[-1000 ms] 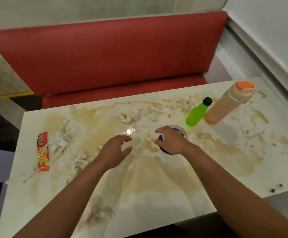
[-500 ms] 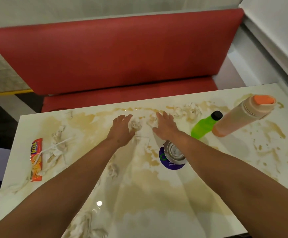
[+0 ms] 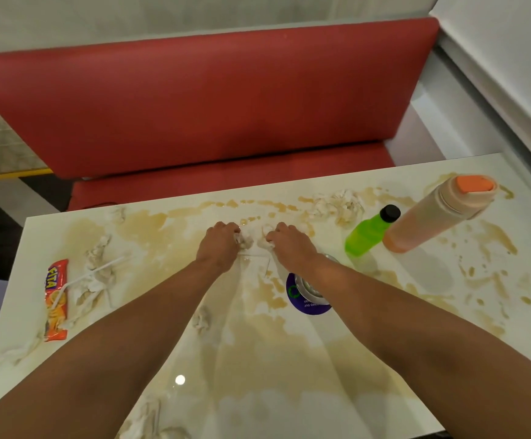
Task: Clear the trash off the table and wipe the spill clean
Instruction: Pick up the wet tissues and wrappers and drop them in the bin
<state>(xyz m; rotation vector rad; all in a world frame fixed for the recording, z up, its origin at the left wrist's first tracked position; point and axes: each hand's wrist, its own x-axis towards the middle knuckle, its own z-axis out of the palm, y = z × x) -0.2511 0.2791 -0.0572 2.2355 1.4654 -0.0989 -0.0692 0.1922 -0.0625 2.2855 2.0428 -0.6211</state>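
Note:
A white table (image 3: 289, 391) is smeared with a brown spill (image 3: 257, 350) and strewn with crumpled wet tissues. My left hand (image 3: 218, 248) curls its fingers round one tissue wad (image 3: 244, 240) near the table's far middle. Beside it my right hand (image 3: 289, 247) grips another wad (image 3: 265, 237). More tissue lies at the far right (image 3: 337, 204), on the left (image 3: 98, 274) and at the near edge (image 3: 150, 419). An orange snack wrapper (image 3: 55, 301) and white straws (image 3: 99, 270) lie at the left.
A green bottle (image 3: 368, 231) and a tall orange-capped bottle (image 3: 438, 215) stand at the right. A purple disc with a metal lid (image 3: 308, 294) sits under my right forearm. A red bench (image 3: 194, 106) runs behind the table.
Both hands reached from the table's middle to its far side, then curled from flat fingers into grips on the two tissue wads. The view has tilted forward.

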